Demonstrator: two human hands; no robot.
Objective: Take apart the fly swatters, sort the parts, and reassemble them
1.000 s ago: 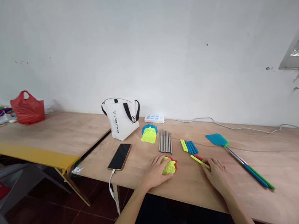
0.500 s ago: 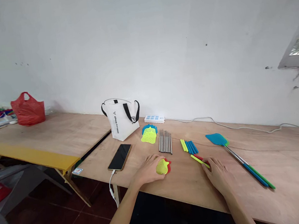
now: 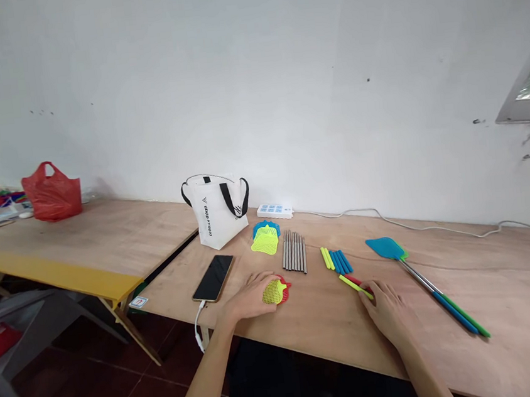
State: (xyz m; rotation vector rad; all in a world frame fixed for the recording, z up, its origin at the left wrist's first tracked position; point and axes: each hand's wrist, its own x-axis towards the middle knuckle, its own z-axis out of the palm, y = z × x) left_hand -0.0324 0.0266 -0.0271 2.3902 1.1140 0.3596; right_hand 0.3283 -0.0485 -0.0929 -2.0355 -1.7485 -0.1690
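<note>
My left hand (image 3: 249,297) is closed round a yellow fly swatter head (image 3: 271,292) and a red fly swatter head (image 3: 286,288) beneath it, low over the table. My right hand (image 3: 389,307) rests on the table, fingers closed on the near ends of a yellow handle tube (image 3: 352,284) and a red handle tube (image 3: 353,279). Just beyond lie several yellow tubes (image 3: 327,257) and blue tubes (image 3: 340,262). A row of metal rods (image 3: 294,252) sits between the hands, further back. Beside it are yellow swatter heads (image 3: 265,241) and blue swatter heads (image 3: 268,225).
Two assembled fly swatters (image 3: 438,291) lie at the right. A phone (image 3: 213,278) on a white cable lies at the left, before a white bag (image 3: 219,216). A power strip (image 3: 274,211) stands by the wall. A red plastic bag (image 3: 53,194) sits on the left-hand table (image 3: 122,239).
My left hand has slid left across the table with the yellow and red swatter heads. My right hand stays on the two tubes.
</note>
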